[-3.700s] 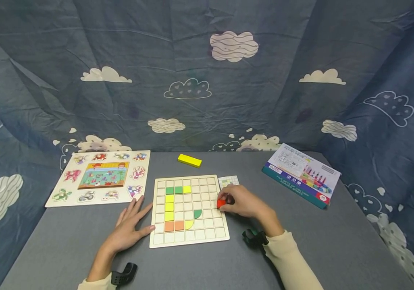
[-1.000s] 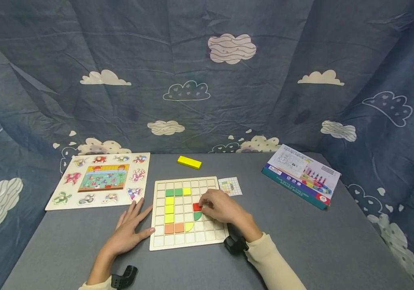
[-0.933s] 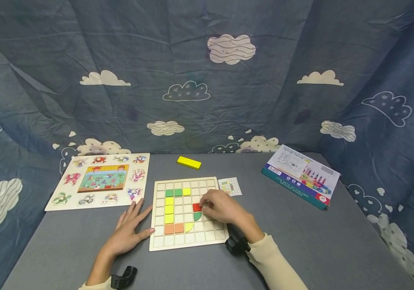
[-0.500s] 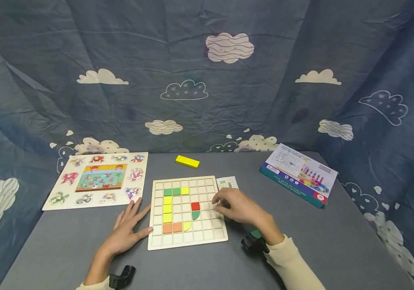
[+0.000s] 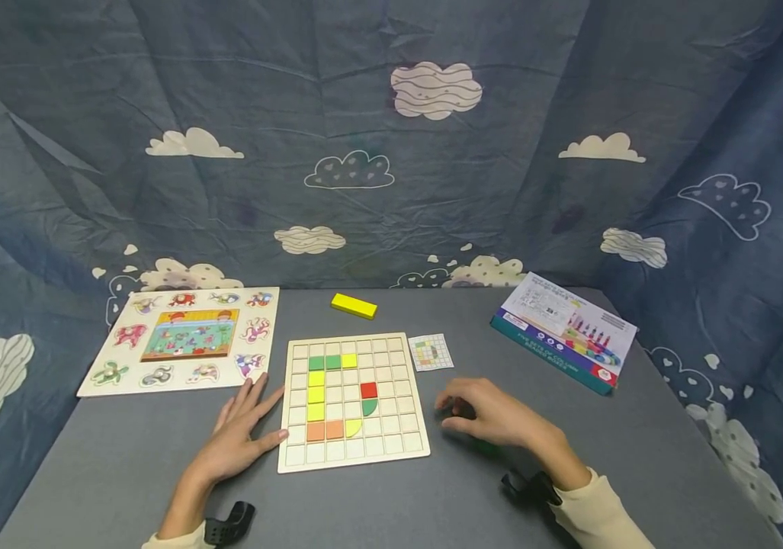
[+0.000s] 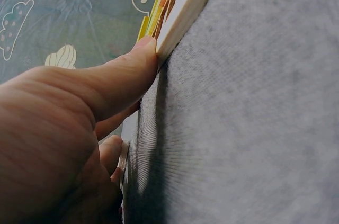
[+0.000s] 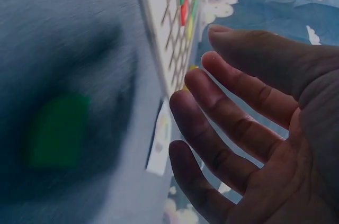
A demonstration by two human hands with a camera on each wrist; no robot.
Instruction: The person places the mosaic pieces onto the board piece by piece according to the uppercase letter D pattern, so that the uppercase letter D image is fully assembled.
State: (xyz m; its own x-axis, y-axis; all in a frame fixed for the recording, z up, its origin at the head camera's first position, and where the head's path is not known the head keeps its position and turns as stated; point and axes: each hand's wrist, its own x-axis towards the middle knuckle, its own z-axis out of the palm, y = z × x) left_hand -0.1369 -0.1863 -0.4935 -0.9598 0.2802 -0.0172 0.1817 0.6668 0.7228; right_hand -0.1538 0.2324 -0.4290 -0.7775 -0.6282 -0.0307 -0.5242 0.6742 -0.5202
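A wooden grid board (image 5: pixel 391 444) lies at the table's centre, bearing green, yellow and orange square tiles on its left side. Toward its middle sit a red square tile (image 5: pixel 368 390), a green quarter-round tile (image 5: pixel 369 408) and a yellow quarter-round tile (image 5: pixel 353 428). My left hand (image 5: pixel 240 435) rests flat and spread, its thumb touching the board's left edge (image 6: pixel 185 17). Right of the board, my right hand (image 5: pixel 490 413) hovers with loosely bent fingers and holds nothing. Below it lies a green piece (image 7: pixel 59 133), blurred in the right wrist view and mostly hidden in the head view.
A small printed pattern card (image 5: pixel 431 352) lies beside the board's upper right corner. Behind are a yellow bar (image 5: pixel 354 306), a sea-animal picture board (image 5: pixel 264 309) at left and a flat game box (image 5: pixel 563 332) at right. A cloud-print cloth (image 5: pixel 357 91) hangs behind.
My right hand carried the red square tile onto the board above the green quarter-round, let go, then drew back to the right, off the board. The left hand has stayed in place.
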